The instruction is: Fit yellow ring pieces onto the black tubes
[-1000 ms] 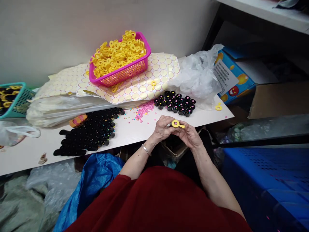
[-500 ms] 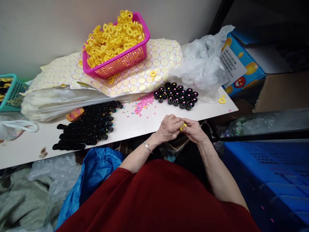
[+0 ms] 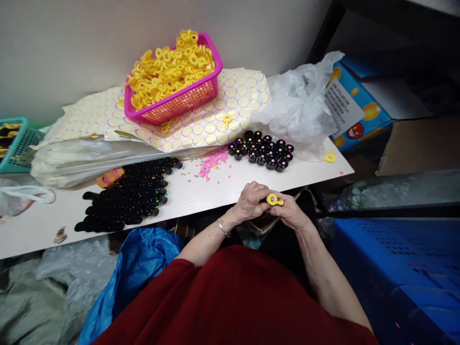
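Observation:
Both my hands meet in front of the table's edge. A yellow plastic ring with a small tab (image 3: pixel 272 199) sits between them, with a pink dot in its centre. My left hand (image 3: pixel 252 201) is closed, its fingers against the ring's left side. My right hand (image 3: pixel 293 213) is closed on the ring from the right; whatever lies beneath it is hidden. Just beyond my hands stand several short black cylinders (image 3: pixel 262 154), with pink or yellow dots on top. Small, mostly pink beads (image 3: pixel 212 162) are scattered on the white table (image 3: pixel 201 196).
At the back, a pink basket (image 3: pixel 172 108) heaped with yellow rings stands on sticker sheets (image 3: pixel 197 129). Many black cylinders (image 3: pixel 125 196) lie at left. A teal basket (image 3: pixel 25 148), clear plastic bag (image 3: pixel 298 100), blue carton (image 3: pixel 355 110) and blue crate (image 3: pixel 395 268) surround the workspace.
The yellow ring has come into fuller view between my hands, its face and tab now turned upward. My fingers have shifted around it. The whole view has moved slightly.

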Tool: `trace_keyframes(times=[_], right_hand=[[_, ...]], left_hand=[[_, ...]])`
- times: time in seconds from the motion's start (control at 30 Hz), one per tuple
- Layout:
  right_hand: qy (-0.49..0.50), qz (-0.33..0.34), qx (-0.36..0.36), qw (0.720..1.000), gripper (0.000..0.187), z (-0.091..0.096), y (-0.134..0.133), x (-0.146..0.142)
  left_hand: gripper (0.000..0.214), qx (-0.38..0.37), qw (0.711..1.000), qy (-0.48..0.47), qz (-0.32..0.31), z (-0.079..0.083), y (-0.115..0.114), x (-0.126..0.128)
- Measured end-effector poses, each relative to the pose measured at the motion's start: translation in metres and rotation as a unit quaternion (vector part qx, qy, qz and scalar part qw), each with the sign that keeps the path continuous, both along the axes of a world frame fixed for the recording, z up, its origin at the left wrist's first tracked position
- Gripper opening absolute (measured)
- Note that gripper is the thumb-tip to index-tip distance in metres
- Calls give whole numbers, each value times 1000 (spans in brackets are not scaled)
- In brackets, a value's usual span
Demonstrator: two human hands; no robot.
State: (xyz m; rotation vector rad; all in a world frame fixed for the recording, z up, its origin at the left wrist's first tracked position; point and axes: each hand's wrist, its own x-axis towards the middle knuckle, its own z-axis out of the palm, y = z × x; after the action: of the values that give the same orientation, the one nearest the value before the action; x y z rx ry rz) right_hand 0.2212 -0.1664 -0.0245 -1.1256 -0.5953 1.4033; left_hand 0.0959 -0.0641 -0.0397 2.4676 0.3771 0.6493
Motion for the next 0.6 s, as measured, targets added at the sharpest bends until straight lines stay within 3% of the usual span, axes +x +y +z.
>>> trace_keyframes(times=[0.13, 0.27, 0.47, 0.6], right_hand=[[64, 37, -4, 997, 77, -3, -5, 3], [80, 15, -4, 997, 65, -7, -5, 4], [44, -24, -40, 998, 42, 1, 1, 1], [23, -9, -57, 998, 47, 7, 2, 1]], left_hand=[[38, -31, 999, -10, -3, -3, 2, -1], [38, -43, 999, -28, -3, -3, 1, -2], [31, 11, 999, -29, -29, 2, -4, -3], [28, 27, 999, -26, -37, 1, -7, -5]])
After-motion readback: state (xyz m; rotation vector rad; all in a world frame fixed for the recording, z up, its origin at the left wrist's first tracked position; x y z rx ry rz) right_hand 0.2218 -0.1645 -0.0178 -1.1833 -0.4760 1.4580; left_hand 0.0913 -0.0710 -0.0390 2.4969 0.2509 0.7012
